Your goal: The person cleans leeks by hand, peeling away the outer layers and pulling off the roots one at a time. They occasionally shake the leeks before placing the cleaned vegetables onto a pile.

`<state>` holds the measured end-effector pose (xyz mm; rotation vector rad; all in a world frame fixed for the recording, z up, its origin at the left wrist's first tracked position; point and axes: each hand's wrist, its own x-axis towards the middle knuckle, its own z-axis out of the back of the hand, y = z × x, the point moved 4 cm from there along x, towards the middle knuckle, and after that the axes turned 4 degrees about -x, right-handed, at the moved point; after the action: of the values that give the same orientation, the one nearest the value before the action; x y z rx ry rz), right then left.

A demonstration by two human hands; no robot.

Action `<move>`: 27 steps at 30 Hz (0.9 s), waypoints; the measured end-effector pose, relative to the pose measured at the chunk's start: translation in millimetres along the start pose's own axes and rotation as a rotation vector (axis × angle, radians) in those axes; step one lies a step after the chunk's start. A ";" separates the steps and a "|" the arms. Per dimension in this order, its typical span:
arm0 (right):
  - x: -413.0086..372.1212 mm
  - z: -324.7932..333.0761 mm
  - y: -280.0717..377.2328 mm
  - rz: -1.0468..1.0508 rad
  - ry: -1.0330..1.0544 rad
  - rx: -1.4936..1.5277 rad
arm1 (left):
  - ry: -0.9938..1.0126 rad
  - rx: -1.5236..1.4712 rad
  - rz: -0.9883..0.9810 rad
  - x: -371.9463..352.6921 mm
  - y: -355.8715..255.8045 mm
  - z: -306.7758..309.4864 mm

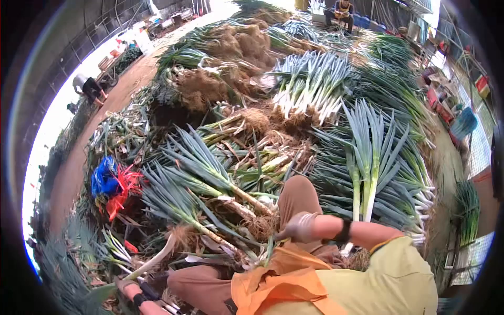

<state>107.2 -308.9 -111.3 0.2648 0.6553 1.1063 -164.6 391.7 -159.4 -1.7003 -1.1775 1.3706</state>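
Note:
At the lower left, my left hand point(126, 286), gloved and with a black wristband, is closed around a leek point(152, 263). Its bushy roots point up and to the right, and its green leaves trail down to the left. My right hand point(300, 227), in a pale glove, is closed beside my raised knee; I cannot tell what is in its fingers. Between my hands lie untrimmed leeks point(210, 231) with dry outer leaves and brown roots turned towards me. To the right of my right arm rests a bunch of cleaned leeks point(370, 173) with white stems.
Large piles of leeks point(312, 84) spread ahead, some with soil-covered roots point(202, 86). Blue and red plastic bags point(113, 181) lie on the left among leaf scraps. A person point(342, 13) sits at the far end; another person point(90, 86) bends over beyond the dirt path point(79, 147).

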 end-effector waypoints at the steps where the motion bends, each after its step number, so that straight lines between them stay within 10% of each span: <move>1: 11.9 20.1 13.7 -0.038 -0.047 -0.123 | 0.019 -0.114 -0.067 -31.3 11.8 -18.5; 4: 58.0 49.9 48.3 0.267 -0.670 0.034 | 0.189 -0.256 0.030 -106.3 33.8 -71.3; 6: 83.7 49.8 72.2 0.357 -0.734 0.012 | 0.283 -0.217 0.029 -132.2 42.2 -103.7; 9: 112.3 4.9 83.3 0.110 -0.224 0.161 | 0.404 -0.268 0.004 -213.1 51.3 -185.5; 13: 99.0 -31.7 58.9 0.138 -0.241 1.100 | 1.137 -0.010 0.022 -360.4 48.0 -317.8; 15: 80.0 -4.6 37.2 0.214 -0.774 0.965 | 1.293 -0.124 -0.176 -433.1 54.6 -374.2; 17: 51.3 41.5 9.1 -0.147 -0.682 1.120 | 1.560 -0.179 -0.031 -480.7 73.7 -398.2; 18: 71.4 27.7 -45.2 -0.047 -1.008 0.943 | 1.633 0.033 -0.323 -506.8 85.5 -400.4; 19: 35.5 75.5 -51.8 -0.007 -0.983 1.586 | 1.605 0.341 -0.791 -510.2 106.0 -396.3; 21: 40.1 124.5 -142.5 -0.195 -1.067 1.272 | 1.569 0.466 -0.387 -526.1 145.4 -366.2; 25: 32.8 212.3 -261.0 -1.128 -1.019 0.189 | 1.445 0.893 -0.248 -453.6 251.3 -278.2; 27: 78.6 174.3 -274.4 -0.942 -0.748 -0.170 | 1.329 1.122 -0.299 -413.9 276.7 -227.9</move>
<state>438.8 -339.4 -142.1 0.1681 -0.0298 0.1052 102.3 -85.3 -190.1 -1.0473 0.1586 0.2797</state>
